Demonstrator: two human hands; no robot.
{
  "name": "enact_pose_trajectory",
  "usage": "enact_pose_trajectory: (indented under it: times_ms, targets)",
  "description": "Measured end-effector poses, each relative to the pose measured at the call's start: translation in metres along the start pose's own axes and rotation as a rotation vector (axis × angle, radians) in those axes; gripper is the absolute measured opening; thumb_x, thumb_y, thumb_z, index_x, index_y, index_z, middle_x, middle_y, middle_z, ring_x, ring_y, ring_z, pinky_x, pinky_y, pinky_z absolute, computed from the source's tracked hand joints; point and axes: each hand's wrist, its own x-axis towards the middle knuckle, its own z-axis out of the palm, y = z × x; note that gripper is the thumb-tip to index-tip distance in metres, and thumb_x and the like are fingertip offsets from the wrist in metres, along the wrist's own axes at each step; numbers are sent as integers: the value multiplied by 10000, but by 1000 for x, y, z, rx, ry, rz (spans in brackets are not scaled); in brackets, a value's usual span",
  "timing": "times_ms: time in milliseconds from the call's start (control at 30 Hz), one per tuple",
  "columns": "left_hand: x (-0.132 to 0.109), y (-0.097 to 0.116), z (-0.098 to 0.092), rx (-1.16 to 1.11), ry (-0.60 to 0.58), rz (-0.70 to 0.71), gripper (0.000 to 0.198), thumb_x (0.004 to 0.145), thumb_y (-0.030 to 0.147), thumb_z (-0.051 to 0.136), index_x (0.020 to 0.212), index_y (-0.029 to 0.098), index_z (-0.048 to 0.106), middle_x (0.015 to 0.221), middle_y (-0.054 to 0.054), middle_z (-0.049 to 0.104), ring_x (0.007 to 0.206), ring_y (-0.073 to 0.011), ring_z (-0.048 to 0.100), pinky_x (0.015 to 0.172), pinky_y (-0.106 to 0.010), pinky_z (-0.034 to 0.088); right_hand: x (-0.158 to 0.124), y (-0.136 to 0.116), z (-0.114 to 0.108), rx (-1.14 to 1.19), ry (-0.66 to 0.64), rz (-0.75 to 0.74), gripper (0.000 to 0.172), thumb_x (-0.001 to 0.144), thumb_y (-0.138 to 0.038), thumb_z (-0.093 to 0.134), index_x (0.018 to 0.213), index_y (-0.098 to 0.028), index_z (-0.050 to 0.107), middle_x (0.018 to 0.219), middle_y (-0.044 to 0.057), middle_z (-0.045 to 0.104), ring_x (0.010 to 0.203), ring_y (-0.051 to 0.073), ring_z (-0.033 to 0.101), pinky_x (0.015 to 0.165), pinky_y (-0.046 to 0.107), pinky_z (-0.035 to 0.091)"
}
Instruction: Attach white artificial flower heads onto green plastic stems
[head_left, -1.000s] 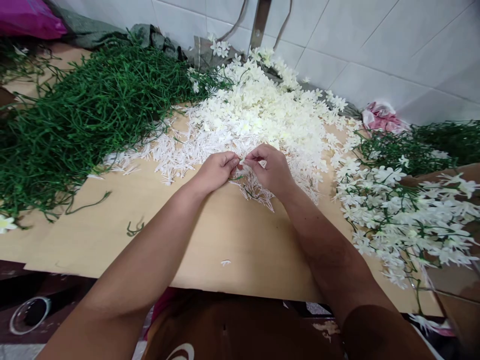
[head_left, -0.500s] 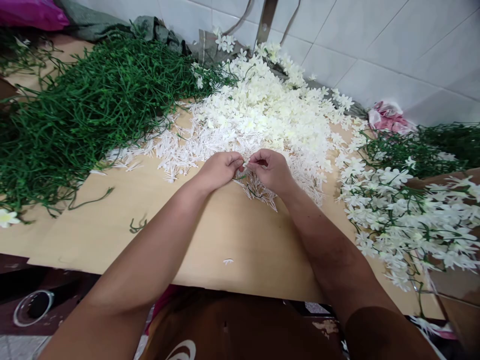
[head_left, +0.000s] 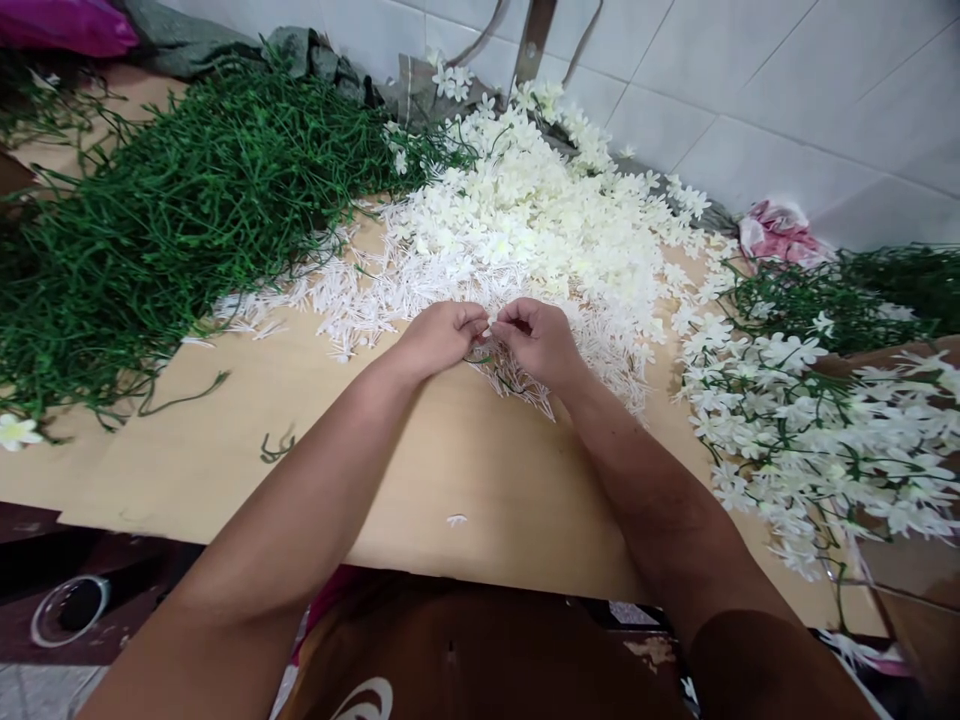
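My left hand [head_left: 439, 338] and my right hand [head_left: 538, 340] meet fingertip to fingertip at the near edge of a pile of loose white artificial flower heads [head_left: 525, 225]. Both hands are closed in a pinch around a small white flower piece and a thin green stem [head_left: 480, 352] that pokes out between them. White spiky flower parts [head_left: 352, 300] lie scattered just under and left of my hands on the tan board [head_left: 450, 470].
A big heap of green plastic stems [head_left: 165, 210] fills the left side. Finished stems with white flowers [head_left: 817, 420] lie at the right. A pink bag [head_left: 776, 235] lies by the tiled wall. A roll of tape [head_left: 67, 610] sits below the board's left edge.
My hands stay together at the same spot, fingers shifting only slightly on the flower and stem. The view has tilted a little.
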Motion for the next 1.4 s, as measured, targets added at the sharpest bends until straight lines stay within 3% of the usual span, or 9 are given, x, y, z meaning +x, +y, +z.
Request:
enact_pose_trajectory:
  times_ms: [200,400,733,867,1033,1233,1400]
  targets:
    - [0,1,-2,-93,-6,-29,202,828,215,469,664,163,574,505,48,401,494,-87,355,523,-239,275,6,0,-13,73,-101,28,83,744,-199,613,678,-180,566,597,-22,577,540,92,464,543,258,399]
    - [-1,11,0,-301,45,-45,50,786,194,561,769,150,578,617,40,500,580,-75,433,571,-219,348,7,4,-17,162,-126,54,91,712,-240,657,689,-183,589,605,-20,603,576,104,527,576,270,439]
    - [-1,12,2,-418,69,-85,46,754,150,561,717,152,534,600,44,484,544,-66,406,530,-217,317,2,-1,-4,139,44,33,123,750,-241,667,684,-185,579,628,-11,619,597,113,551,591,286,465]
    - [0,11,3,-469,87,-56,100,745,200,597,721,171,504,600,50,443,526,-62,381,510,-213,300,1,-1,-2,147,78,13,257,726,-383,734,705,-202,551,650,-19,583,615,108,532,584,281,476]
    - [1,9,3,-425,86,-37,132,789,193,554,684,176,475,583,48,417,524,-69,358,513,-220,285,-1,0,3,111,94,-60,517,571,-524,819,876,-215,538,953,38,596,855,156,575,661,296,521]
    - [0,12,0,-325,96,-14,145,798,137,534,663,161,487,603,47,422,556,-68,363,542,-220,284,-2,-3,-1,3,47,-182,181,827,-330,615,769,-212,490,703,-23,533,647,105,496,638,287,461]
    - [0,12,1,-358,97,-5,134,804,165,543,681,166,489,620,43,436,568,-73,382,553,-223,303,2,0,-4,75,48,-144,222,830,-370,612,749,-218,473,646,-39,492,595,95,465,593,277,428]
